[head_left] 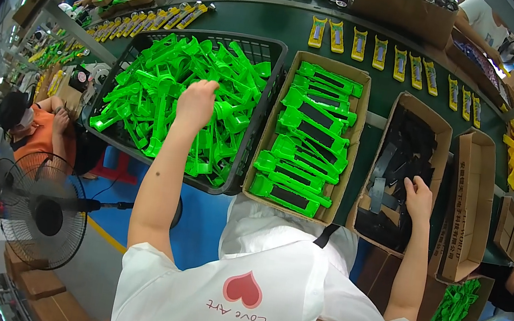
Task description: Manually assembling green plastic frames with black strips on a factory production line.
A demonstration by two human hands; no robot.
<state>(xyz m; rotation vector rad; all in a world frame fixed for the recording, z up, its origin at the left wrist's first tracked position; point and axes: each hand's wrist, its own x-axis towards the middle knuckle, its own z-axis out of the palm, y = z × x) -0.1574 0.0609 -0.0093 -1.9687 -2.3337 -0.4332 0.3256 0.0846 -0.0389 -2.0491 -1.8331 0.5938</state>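
Observation:
My left hand (196,105) is over a black plastic crate (265,96) heaped with bright green plastic parts (147,102). Its fingers are curled closed among the parts, and whatever they hold is hidden. On the right, my right hand (418,199) dips into a cardboard box of black strips (398,141), its fingertips closed on one strip. Between the two stands an open cardboard box (358,102) with several green parts (314,129) laid across it in a column, each with a black strip along its middle.
An empty-looking carton (474,211) stands right of the strips. Yellow units (359,43) line the green bench behind the boxes. A fan (48,216) and a person in orange (43,137) are at left. More green parts (455,303) fill a box lower right.

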